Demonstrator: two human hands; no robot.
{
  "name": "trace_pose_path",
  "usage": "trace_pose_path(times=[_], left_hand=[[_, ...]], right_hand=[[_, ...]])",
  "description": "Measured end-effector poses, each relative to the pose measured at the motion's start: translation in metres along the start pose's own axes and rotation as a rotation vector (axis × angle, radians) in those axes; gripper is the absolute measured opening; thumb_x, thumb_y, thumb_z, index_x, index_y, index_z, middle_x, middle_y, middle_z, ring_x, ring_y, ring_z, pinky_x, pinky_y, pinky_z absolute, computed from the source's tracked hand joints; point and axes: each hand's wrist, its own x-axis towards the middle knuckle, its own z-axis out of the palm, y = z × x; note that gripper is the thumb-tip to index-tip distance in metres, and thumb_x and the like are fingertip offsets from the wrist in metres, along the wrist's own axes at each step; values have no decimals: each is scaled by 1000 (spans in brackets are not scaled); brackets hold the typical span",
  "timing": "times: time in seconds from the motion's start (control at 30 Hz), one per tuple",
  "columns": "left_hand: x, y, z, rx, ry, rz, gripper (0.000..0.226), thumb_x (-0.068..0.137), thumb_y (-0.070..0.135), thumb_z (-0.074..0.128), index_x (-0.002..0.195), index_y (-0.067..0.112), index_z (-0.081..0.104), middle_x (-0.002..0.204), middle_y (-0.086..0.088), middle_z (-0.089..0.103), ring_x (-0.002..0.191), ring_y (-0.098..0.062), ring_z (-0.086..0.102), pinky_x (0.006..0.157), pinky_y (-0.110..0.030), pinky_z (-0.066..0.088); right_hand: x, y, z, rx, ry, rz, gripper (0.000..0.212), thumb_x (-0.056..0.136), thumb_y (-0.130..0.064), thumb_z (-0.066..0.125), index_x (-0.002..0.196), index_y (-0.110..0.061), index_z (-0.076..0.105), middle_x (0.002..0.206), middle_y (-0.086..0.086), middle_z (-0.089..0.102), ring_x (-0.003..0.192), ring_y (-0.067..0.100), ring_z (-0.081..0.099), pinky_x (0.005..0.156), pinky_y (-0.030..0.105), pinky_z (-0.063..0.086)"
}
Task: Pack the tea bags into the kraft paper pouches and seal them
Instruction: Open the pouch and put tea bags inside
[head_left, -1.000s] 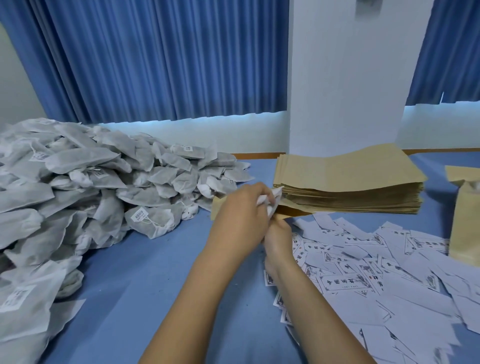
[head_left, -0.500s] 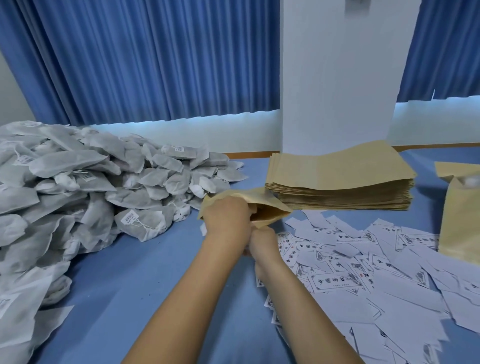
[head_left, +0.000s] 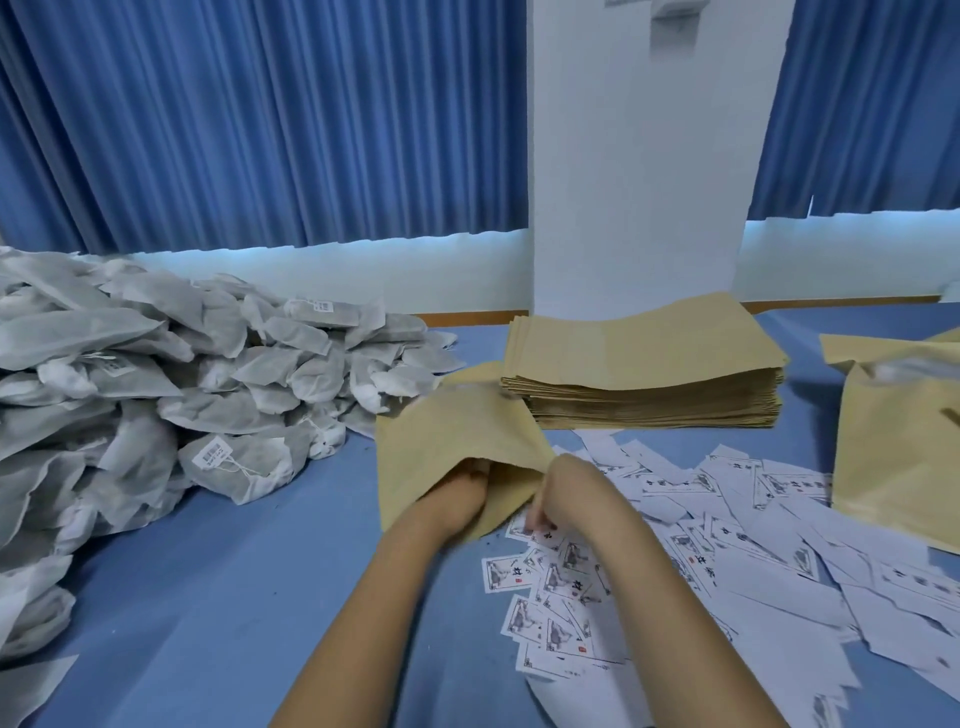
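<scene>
Head view: your left hand (head_left: 457, 496) is buried in the tan kraft paper pouch (head_left: 447, 431), its grip impossible to tell; your right hand (head_left: 576, 493) pinches the mouth. Spread it wide.

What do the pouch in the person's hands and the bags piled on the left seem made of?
The pouch: matte kraft paper, going by its dull brown face and soft creases; any lining is hidden. The tea bags: probably thin whitish non-woven or filter fabric, darker contents showing through.
</scene>
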Motion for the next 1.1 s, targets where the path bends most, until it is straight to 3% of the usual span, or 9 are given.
trace_pose_path(times=[0.1, 0.2, 0.3, 0.47, 0.57, 0.67, 0.83, 0.97, 1.1], left_hand=[[-6, 5, 5, 76, 204, 124, 37, 99, 27, 39, 135, 21, 45, 147, -5, 40, 137, -22, 31, 113, -27, 15], [-15, 13, -14, 92, 464, 214, 33, 97, 31, 49, 123, 11, 55, 128, -12, 58, 122, -28, 49, 103, -36, 34], [-27, 20, -29, 20, 570, 326, 22, 88, 18, 63, 106, 7, 62, 99, -11, 65, 94, -29, 59, 78, -35, 43], [-36, 27, -37, 277, 649, 360, 21, 69, 9, 69, 90, 8, 66, 90, -9, 59, 90, -32, 55, 77, -37, 37], [-37, 23, -42, 319, 748, 282, 19, 72, 14, 77, 88, 11, 68, 107, -11, 61, 109, -35, 52, 87, -46, 34], [-39, 17, -46, 321, 779, 63, 14, 70, 10, 78, 78, 11, 67, 107, -15, 56, 105, -39, 49, 87, -52, 35], [-39, 4, -51, 342, 839, -109, 17, 67, 10, 79, 69, 8, 63, 99, -16, 52, 96, -39, 49, 88, -54, 35], [-34, -3, -49, 292, 861, -76, 27, 64, 23, 81, 76, 10, 62, 126, -20, 49, 118, -44, 42, 99, -62, 27], [-26, -9, -44, 194, 714, 41, 48, 72, 40, 78, 109, 14, 63, 141, -12, 39, 127, -33, 38, 100, -52, 25]], right_hand=[[6, 18, -6, -77, 234, 168, 21, 85, -12, 66, 106, -10, 63, 111, 8, 62, 102, 27, 59, 76, 31, 47], [16, 38, -1, -135, 484, 145, 25, 92, -8, 49, 113, -12, 63, 119, 10, 55, 114, 27, 49, 87, 34, 41], [23, 49, 2, -156, 457, 156, 26, 92, -10, 52, 116, -15, 59, 117, 8, 59, 112, 26, 53, 90, 31, 39], [24, 53, 3, -188, 576, 201, 16, 87, -1, 52, 88, -15, 59, 100, 5, 67, 97, 23, 58, 86, 28, 35], [27, 56, 4, -129, 567, 161, 14, 88, -16, 60, 99, -16, 68, 102, 4, 67, 101, 23, 57, 87, 30, 34], [27, 54, 5, -130, 495, 125, 30, 85, -38, 68, 106, -18, 67, 111, 3, 64, 110, 23, 53, 91, 32, 32], [24, 48, 7, -178, 511, 122, 19, 90, -36, 61, 94, -18, 66, 99, 4, 65, 105, 23, 53, 88, 34, 30], [16, 45, 5, -194, 674, 73, 27, 99, -19, 39, 76, -15, 52, 84, 5, 60, 86, 25, 53, 84, 34, 31], [3, 32, -7, 415, 1008, -212, 23, 94, -11, 49, 78, -6, 65, 80, 6, 60, 70, 21, 47, 65, 30, 33]])
